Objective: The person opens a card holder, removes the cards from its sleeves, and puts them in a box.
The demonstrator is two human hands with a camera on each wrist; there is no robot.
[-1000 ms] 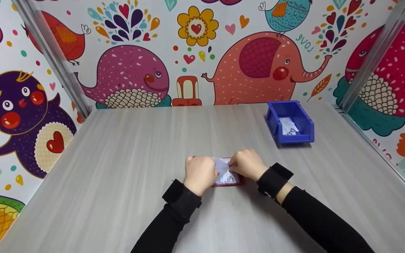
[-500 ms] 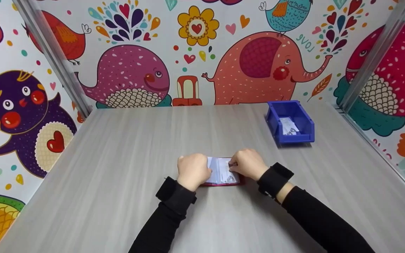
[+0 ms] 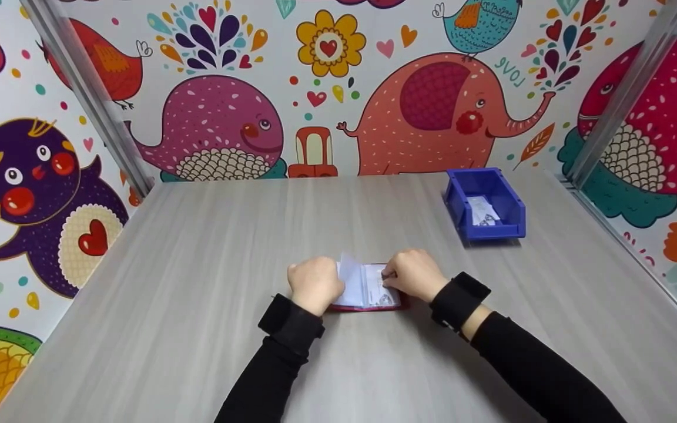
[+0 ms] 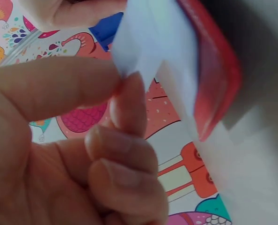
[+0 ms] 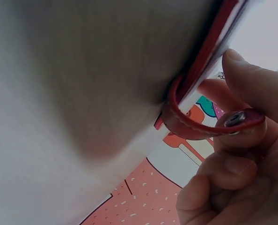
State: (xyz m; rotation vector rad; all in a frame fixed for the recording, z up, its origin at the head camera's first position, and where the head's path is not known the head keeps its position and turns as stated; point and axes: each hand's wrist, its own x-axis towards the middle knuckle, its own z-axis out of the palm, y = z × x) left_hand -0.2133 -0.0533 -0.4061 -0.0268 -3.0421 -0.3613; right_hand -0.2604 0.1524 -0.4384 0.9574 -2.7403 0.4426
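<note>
A red card holder (image 3: 351, 309) lies spread on the table in the head view, its clear plastic sleeves showing. My left hand (image 3: 316, 286) pinches a sleeve page (image 3: 350, 283) between thumb and index finger, lifting it at the left. In the left wrist view the red cover (image 4: 221, 79) is beside that page. On the right half, a white printed card (image 3: 382, 294) shows in a sleeve. My right hand (image 3: 416, 275) holds this half by its right edge, thumb on the page. The red strap (image 5: 190, 127) with a metal snap (image 5: 235, 118) curves over its fingers.
A blue plastic bin (image 3: 494, 232) with white printed cards (image 3: 482, 210) inside stands at the back right of the table (image 3: 209, 247). Cartoon-printed panels (image 3: 327, 88) rise behind and at both sides, with metal posts (image 3: 89, 100) at the corners.
My left hand has moved left, turning the sleeve page over from the right half and uncovering the card there. My right hand has stayed in place.
</note>
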